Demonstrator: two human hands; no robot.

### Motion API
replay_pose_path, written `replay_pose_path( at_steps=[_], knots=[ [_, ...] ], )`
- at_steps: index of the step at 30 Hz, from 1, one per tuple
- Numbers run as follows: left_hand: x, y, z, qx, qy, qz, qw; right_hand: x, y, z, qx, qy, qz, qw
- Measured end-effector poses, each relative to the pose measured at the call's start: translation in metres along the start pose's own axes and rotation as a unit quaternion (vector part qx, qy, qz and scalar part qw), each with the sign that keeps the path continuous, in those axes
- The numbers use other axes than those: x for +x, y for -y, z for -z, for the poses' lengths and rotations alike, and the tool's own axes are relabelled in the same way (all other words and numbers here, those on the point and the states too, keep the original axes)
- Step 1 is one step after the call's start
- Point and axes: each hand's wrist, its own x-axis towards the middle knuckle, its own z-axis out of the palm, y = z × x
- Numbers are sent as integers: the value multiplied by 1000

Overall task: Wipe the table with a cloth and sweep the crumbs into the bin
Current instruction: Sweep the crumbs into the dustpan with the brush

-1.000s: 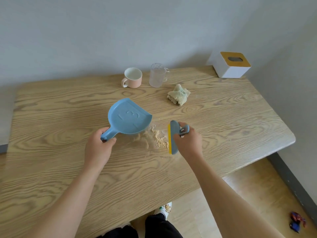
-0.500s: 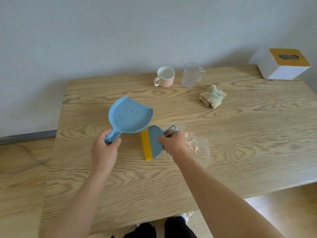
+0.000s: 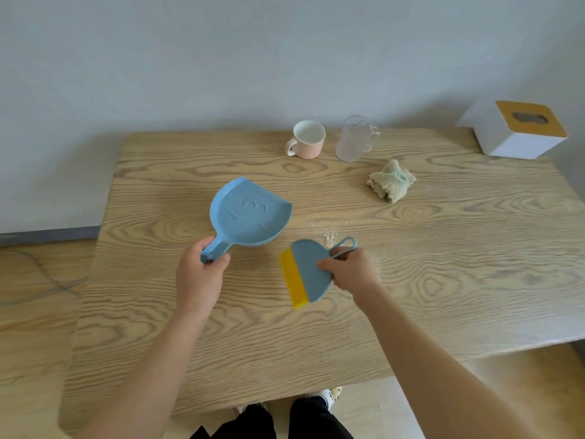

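At the far left we see wood flooring beside the table, whose pale grained top fills most of the view. Moving right, the left hand has its fingers wrapped tight round the short handle of the blue dustpan. The pan reaches away from the hand toward the far right, its inside facing up and its open lip turned right. We cannot tell whether the pan's underside touches the wood or is held just above it.

Just right of the pan, and apart from it, is the small blue brush, with its yellow bristles pointing left. The right hand holds it, fingers curled over the rounded back by the loop handle. We cannot tell whether the bristles touch the tabletop.

The crumbs lie on the table as a pale scatter just beyond the brush, next to its loop. A fainter dusting shows on the wood to the right of the right hand.

Along the far edge stand a pink mug, upright with its handle to the left, and just right of it a frosted glass cup. Nearer and further right, the cloth sits crumpled in a heap, well apart from both hands. In the far right corner is a white tissue box with a wooden top.
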Motion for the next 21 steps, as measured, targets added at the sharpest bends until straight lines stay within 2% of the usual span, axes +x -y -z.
replay_pose_path(
  at_steps=[4, 9, 11, 13, 16, 19, 21],
  knots=[
    [-2, 0, -1, 6, 3, 0, 1000, 5, -12, -9, -43, 3, -4, 999],
    [-8, 4, -9, 13, 16, -2, 1000, 17, -18, 34, -124, -91, -1, 988],
    [-12, 3, -13, 12, 23, -4, 1000, 19, -14, 49, -126, -105, 8, 986],
    [-14, 1, -17, 6, 20, -3, 1000, 15, -7, 59, -108, -66, 20, 992],
    [-15, -1, -18, -8, 3, 10, 1000, 2, -7, 52, -81, 71, 10, 994],
    [-14, -2, -18, -14, -13, 17, 1000, -9, -25, 31, -156, 180, 12, 971],
    [-15, -3, -18, -13, -19, 14, 1000, -8, -34, 24, -215, 214, 38, 952]
  ],
)
